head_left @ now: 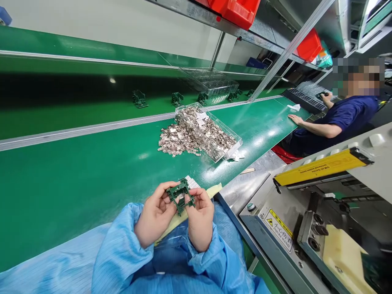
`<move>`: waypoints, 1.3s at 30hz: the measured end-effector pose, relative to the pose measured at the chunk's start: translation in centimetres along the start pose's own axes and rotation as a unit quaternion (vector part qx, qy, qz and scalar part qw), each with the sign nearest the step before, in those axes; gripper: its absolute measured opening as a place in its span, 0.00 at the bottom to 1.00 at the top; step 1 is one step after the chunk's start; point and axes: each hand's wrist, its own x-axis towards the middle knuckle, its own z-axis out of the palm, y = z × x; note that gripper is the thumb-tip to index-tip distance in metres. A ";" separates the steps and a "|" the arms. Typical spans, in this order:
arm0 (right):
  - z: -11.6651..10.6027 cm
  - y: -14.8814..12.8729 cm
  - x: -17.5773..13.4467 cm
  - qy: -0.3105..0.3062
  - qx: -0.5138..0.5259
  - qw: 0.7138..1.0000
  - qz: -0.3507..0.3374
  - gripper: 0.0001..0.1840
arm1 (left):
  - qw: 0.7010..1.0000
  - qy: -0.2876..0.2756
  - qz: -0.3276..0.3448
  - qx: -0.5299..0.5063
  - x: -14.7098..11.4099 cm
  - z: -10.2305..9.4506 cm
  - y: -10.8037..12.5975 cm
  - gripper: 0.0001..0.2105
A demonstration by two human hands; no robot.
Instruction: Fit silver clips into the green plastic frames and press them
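**Left hand and right hand share one green frame!**

And here it is, right in front of the blue gown: the green frame sits up between the two hands, above the near edge of the green tabletop. The left hand grips its left side, fingers curled behind, thumb low on the front. The right hand pinches the opposite side, its thumb on the near face. Just beyond the frame, a white gridded sheet peeks out, and a pale yellow strip runs beside the right hand.

Farther up the tabletop, what a heap! A clear tray brims with small metal pieces, and a loose pile spreads against its left side. Behind, more green parts stand in a row on the green ledge, near stacked clear trays.

Over to the right, a co-worker in a dark blue shirt rests one hand on the tabletop's edge; the other holds a dark item, details too small to tell. Nearer, a machine bears a yellow warning label.
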 end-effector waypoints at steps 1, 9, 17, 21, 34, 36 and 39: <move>-0.1 0.1 -0.1 0.003 0.011 1.000 0.004 0.07 | 1.000 -0.002 -0.004 0.002 0.0 0.0 0.1 0.15; -0.6 0.2 -1.6 0.028 0.065 0.997 0.022 0.09 | 0.998 -0.033 -0.030 0.033 -1.1 0.3 0.5 0.17; -5.0 1.2 -2.5 0.055 -0.026 0.998 0.000 0.11 | 0.984 -0.051 0.032 0.169 2.7 -1.9 -0.1 0.19; -8.1 2.8 -2.4 0.090 -0.062 0.994 0.027 0.13 | 0.991 -0.049 0.012 0.124 3.8 -0.9 -0.9 0.18; -7.7 4.9 0.9 0.062 0.028 0.993 0.094 0.25 | 0.993 -0.092 -0.071 0.034 1.5 3.2 0.3 0.21; -7.1 5.1 0.2 0.056 0.035 0.992 0.106 0.26 | 0.991 -0.094 -0.092 -0.009 1.6 3.8 0.3 0.22; -5.9 5.3 -2.2 0.016 0.050 0.988 0.142 0.27 | 0.988 -0.098 -0.113 -0.036 1.3 4.4 -0.2 0.21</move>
